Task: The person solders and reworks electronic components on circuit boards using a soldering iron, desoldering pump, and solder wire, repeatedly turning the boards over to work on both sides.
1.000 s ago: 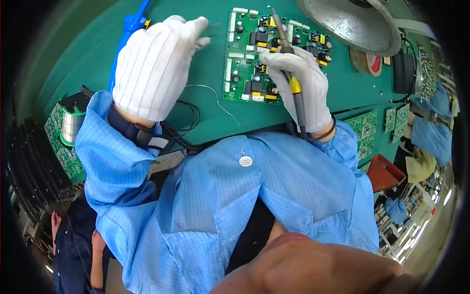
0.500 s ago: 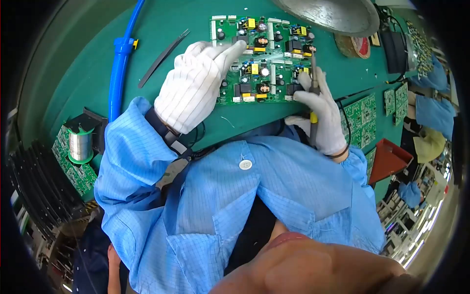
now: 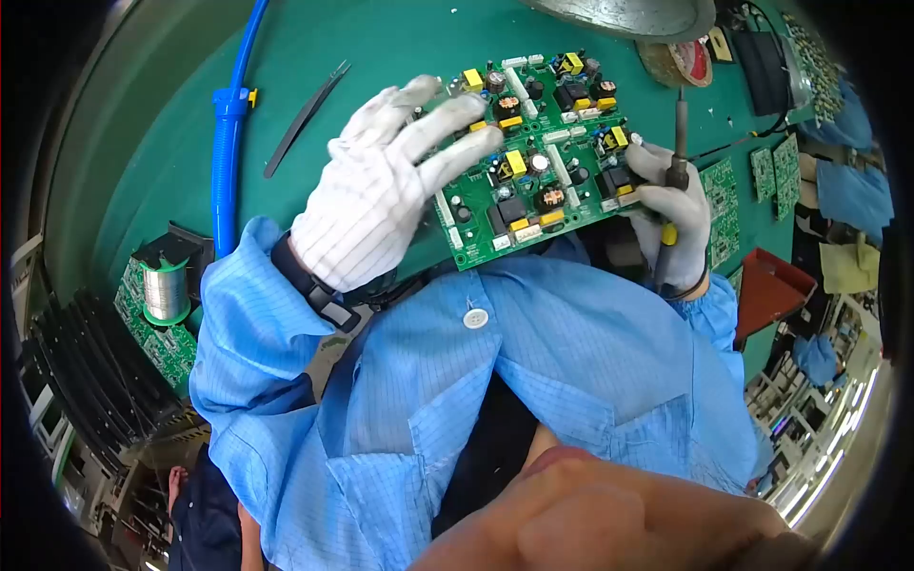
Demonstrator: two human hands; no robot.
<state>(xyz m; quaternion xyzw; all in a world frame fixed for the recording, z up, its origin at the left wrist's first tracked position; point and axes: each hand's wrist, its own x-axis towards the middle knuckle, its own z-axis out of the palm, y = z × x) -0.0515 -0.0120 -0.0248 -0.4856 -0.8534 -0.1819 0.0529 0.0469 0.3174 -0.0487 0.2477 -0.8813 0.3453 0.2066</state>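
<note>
A green circuit board panel [image 3: 486,249], populated with yellow, black and copper-coloured components, lies tilted between my gloved hands, its near edge close to my chest. My left hand [image 3: 367,186], in a white striped glove, grips the panel's left side, fingers across its top; what lies under the panel there is hidden. My right hand [image 3: 681,214], also gloved, holds a soldering iron [image 3: 677,171] with its tip pointing away from me. The thumb and a finger of that hand also meet the panel's right edge.
On the green table [image 3: 181,143] lie black tweezers [image 3: 307,119] and a blue hose [image 3: 227,171]. A solder wire spool [image 3: 166,293] stands left. At right are more boards [image 3: 721,209], a red tray [image 3: 773,290], a tape roll [image 3: 690,64] and a metal dish [image 3: 628,14].
The panel has turned and come toward my body and to the right. My left fingers have spread over its left side. My right hand and the iron have shifted right.
</note>
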